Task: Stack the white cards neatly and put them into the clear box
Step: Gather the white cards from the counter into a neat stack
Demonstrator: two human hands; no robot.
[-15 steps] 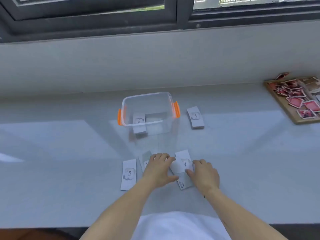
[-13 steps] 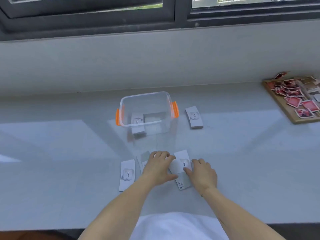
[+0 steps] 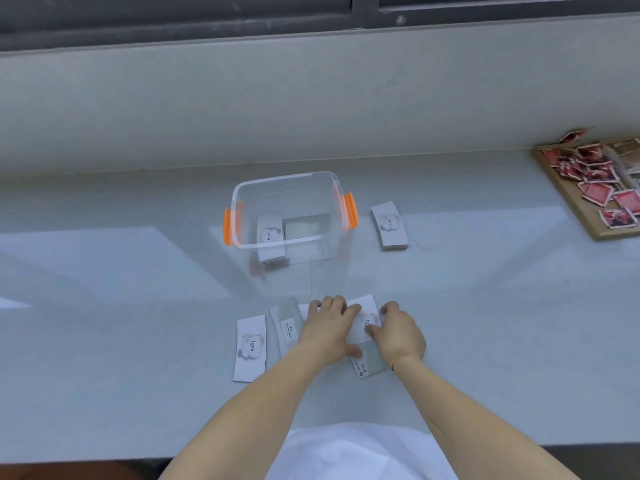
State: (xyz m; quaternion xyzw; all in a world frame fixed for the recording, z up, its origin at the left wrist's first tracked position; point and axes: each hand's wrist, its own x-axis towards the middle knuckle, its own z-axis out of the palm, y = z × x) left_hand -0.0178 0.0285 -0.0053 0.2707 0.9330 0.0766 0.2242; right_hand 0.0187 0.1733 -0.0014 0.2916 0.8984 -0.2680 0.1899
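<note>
now the left hand (image 3: 330,332) and right hand (image 3: 400,336) press flat, fingers spread, on loose white cards (image 3: 363,318) to push them together into one pile; the clear box (image 3: 289,211) waits behind on the surface (image 3: 104,306).

A pale grey counter (image 3: 104,306) fills the frame's middle, glossy with window reflections. Behind it rises a grey ledge wall (image 3: 311,98); a dark window frame (image 3: 173,15) spans the top edge.
</note>
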